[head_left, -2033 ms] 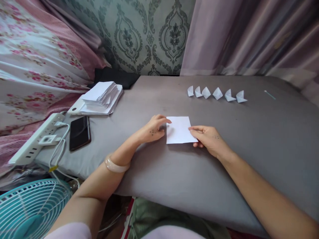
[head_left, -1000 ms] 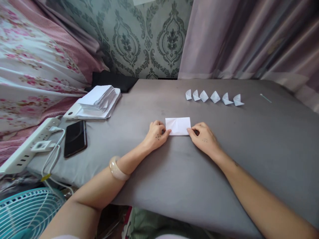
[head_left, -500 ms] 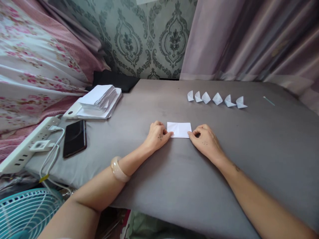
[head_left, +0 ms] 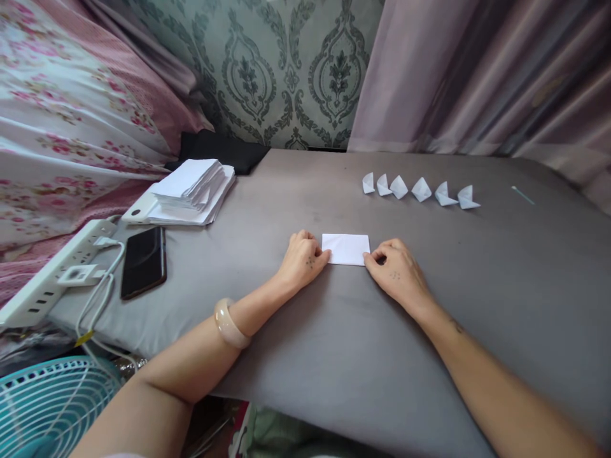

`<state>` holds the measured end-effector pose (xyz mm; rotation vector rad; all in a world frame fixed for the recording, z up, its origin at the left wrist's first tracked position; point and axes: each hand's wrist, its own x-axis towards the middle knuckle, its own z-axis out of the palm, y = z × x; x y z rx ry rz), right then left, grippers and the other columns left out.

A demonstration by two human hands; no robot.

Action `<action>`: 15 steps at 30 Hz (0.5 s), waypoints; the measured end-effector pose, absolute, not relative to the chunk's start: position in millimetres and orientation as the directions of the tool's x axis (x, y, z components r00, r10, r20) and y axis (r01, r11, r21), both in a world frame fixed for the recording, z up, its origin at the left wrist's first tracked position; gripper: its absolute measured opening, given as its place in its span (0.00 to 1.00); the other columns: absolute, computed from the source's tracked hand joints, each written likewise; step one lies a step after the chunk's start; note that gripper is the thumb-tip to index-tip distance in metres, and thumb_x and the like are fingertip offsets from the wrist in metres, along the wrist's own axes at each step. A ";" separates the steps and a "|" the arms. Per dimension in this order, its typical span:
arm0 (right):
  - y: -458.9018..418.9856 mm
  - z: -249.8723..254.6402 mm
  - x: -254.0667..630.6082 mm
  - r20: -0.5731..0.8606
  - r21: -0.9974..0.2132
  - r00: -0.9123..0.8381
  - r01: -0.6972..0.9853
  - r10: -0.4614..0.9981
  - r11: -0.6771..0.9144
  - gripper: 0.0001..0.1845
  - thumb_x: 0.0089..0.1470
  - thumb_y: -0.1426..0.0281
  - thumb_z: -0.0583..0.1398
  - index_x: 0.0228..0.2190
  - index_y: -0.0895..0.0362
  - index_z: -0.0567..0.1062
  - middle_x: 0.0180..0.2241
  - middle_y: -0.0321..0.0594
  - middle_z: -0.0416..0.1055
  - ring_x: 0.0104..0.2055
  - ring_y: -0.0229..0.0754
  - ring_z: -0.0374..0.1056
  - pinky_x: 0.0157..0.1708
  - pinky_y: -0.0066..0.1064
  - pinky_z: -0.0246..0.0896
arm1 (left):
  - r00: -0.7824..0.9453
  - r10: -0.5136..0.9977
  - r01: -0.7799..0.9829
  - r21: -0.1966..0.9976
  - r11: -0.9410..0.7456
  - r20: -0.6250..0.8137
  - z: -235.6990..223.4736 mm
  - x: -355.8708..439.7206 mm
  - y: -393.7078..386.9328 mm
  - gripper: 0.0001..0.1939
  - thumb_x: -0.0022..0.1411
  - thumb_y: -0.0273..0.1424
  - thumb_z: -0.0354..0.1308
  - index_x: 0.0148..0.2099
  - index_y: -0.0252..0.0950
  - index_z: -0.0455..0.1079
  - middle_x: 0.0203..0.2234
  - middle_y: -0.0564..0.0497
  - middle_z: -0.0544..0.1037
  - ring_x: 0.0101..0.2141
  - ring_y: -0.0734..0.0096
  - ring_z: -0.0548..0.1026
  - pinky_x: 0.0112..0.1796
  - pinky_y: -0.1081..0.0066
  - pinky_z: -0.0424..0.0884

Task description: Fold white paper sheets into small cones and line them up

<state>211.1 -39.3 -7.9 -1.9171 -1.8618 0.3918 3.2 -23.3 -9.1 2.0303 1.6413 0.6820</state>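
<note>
A white sheet of paper (head_left: 347, 249), folded into a flat rectangle, lies on the grey-covered table (head_left: 305, 337) in front of me. My left hand (head_left: 304, 257) pinches its near left corner, thumb on top and the other fingers curled. At the near right corner, my right hand (head_left: 394, 266) grips the paper the same way. Beyond the hands, to the right, several small folded paper boats (head_left: 421, 190) stand in a row.
A stack of white paper (head_left: 188, 187) sits at the back left beside a black cloth (head_left: 224, 151). Nearer are a phone (head_left: 144, 262) and a white power strip (head_left: 60, 273) with cables. A turquoise fan (head_left: 52, 407) stands below the left edge. A thin cotton swab (head_left: 523, 194) lies far right.
The paper was a larger square two seconds ago and is now folded to about half its height. My left hand has gone from open fingers beside it to pinching its near corner.
</note>
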 end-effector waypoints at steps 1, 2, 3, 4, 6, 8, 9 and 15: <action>-39.3 -7.9 211.1 0.098 -0.495 0.052 0.869 0.994 0.003 0.13 0.53 0.61 0.57 0.22 0.54 0.73 0.39 0.41 0.69 0.33 0.41 0.66 0.36 0.36 0.59 | 0.170 0.981 0.763 0.617 -0.194 0.098 -8.9 3.0 -23.3 0.13 0.59 0.34 0.57 0.23 0.34 0.67 0.34 0.44 0.70 0.41 0.60 0.68 0.48 0.58 0.67; -39.3 -7.9 211.1 0.099 -0.495 0.050 0.869 0.994 0.006 0.13 0.53 0.60 0.57 0.22 0.54 0.73 0.39 0.41 0.69 0.33 0.41 0.66 0.36 0.36 0.59 | 0.166 0.981 0.763 0.618 -0.189 0.096 -9.0 2.8 -23.2 0.13 0.59 0.34 0.57 0.23 0.35 0.67 0.35 0.44 0.70 0.42 0.59 0.68 0.47 0.58 0.67; -39.5 -8.0 211.2 0.101 -0.495 0.048 0.869 0.994 0.008 0.13 0.53 0.60 0.57 0.22 0.54 0.72 0.39 0.41 0.69 0.33 0.41 0.66 0.36 0.36 0.59 | 0.163 0.982 0.764 0.617 -0.186 0.095 -9.5 2.4 -23.2 0.13 0.59 0.34 0.57 0.24 0.35 0.68 0.35 0.44 0.70 0.42 0.59 0.68 0.47 0.58 0.67; -39.6 -8.1 211.3 0.103 -0.492 0.048 0.871 0.994 0.009 0.13 0.53 0.60 0.57 0.23 0.54 0.72 0.39 0.41 0.69 0.33 0.41 0.66 0.36 0.36 0.59 | 0.161 0.982 0.766 0.616 -0.186 0.096 -10.2 1.9 -23.1 0.13 0.59 0.35 0.57 0.24 0.35 0.68 0.36 0.44 0.70 0.43 0.59 0.68 0.47 0.58 0.67; -39.9 -8.8 212.1 0.110 -0.485 0.045 0.874 0.993 0.014 0.14 0.53 0.60 0.57 0.23 0.54 0.72 0.39 0.41 0.69 0.32 0.41 0.65 0.35 0.35 0.59 | 0.169 0.981 0.773 0.604 -0.195 0.100 -11.9 0.5 -23.3 0.13 0.59 0.35 0.57 0.24 0.35 0.68 0.37 0.44 0.70 0.43 0.59 0.68 0.47 0.58 0.67; -40.1 -10.0 214.0 0.125 -0.483 0.037 0.875 0.991 0.028 0.14 0.54 0.59 0.57 0.23 0.54 0.71 0.38 0.41 0.68 0.32 0.41 0.65 0.35 0.35 0.59 | 0.192 0.976 0.789 0.576 -0.216 0.102 -13.0 -1.1 -24.4 0.14 0.61 0.37 0.56 0.25 0.35 0.68 0.38 0.44 0.70 0.43 0.58 0.67 0.47 0.58 0.67; -40.1 -10.8 215.3 0.132 -0.485 0.029 0.874 0.991 0.039 0.14 0.54 0.59 0.57 0.23 0.54 0.71 0.37 0.41 0.68 0.32 0.41 0.65 0.35 0.35 0.59 | 0.206 0.973 0.801 0.553 -0.230 0.106 -13.1 -1.8 -25.2 0.14 0.62 0.37 0.56 0.26 0.35 0.68 0.38 0.44 0.70 0.43 0.58 0.67 0.46 0.58 0.67; -39.8 -13.9 217.2 0.241 -0.484 -0.072 0.855 0.968 0.184 0.08 0.55 0.64 0.59 0.34 0.55 0.72 0.40 0.44 0.67 0.37 0.44 0.66 0.39 0.36 0.61 | 0.404 0.890 0.821 0.345 -0.455 0.213 -5.8 -0.4 -25.7 0.13 0.66 0.32 0.48 0.49 0.33 0.67 0.46 0.40 0.69 0.45 0.58 0.65 0.49 0.57 0.65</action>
